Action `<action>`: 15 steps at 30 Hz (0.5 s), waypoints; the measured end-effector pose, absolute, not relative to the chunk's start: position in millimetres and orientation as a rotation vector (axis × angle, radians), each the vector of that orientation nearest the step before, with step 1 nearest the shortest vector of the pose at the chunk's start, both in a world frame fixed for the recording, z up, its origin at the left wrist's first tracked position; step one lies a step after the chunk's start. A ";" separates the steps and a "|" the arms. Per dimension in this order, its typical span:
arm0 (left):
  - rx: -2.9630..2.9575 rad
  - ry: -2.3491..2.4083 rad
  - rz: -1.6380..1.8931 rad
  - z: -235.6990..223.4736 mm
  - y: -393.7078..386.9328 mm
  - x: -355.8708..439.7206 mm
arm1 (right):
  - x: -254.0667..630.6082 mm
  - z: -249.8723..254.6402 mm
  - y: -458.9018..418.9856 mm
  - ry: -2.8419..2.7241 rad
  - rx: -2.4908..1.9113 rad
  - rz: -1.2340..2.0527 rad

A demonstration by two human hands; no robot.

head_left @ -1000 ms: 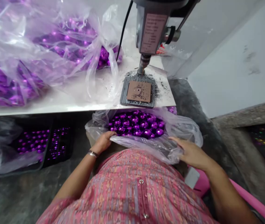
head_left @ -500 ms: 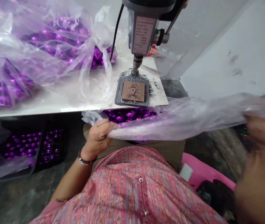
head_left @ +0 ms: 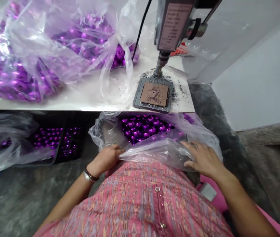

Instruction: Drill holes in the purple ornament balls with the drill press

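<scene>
A clear plastic bag (head_left: 152,151) lies open across my lap, just under the table's front edge. Inside it are many shiny purple faceted balls (head_left: 145,126). My left hand (head_left: 107,159) is closed on the bag's near rim at the left, fingers pinching the film. On the right side, my right hand (head_left: 201,158) rests against the plastic with its fingers apart and thumb spread, palm down. Straight ahead stands a drill press (head_left: 169,29), its bit above a brown square block (head_left: 154,93) that has a small hole and dark shavings on it.
Knotted plastic bags of purple balls (head_left: 85,39) cover the left of the white table (head_left: 81,102). Black trays (head_left: 66,144) with more balls sit below on the left. A pink chair (head_left: 216,194) is under me; a wall (head_left: 260,89) rises on the right.
My right hand pulled the bag's rim far out to the right, then came back to the bag's right side. The bag sits spread over my lap again, and my left hand still grips its rim.
</scene>
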State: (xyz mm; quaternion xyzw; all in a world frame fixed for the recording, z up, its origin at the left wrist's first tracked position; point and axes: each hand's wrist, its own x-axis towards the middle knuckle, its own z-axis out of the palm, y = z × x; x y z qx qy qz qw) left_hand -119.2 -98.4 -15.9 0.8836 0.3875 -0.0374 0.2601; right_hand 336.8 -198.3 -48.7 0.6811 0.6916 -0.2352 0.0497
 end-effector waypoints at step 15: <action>2.079 1.069 0.083 -49.4 -107.0 -179.6 | 342.4 -48.3 -235.1 1.744 1.748 -1.606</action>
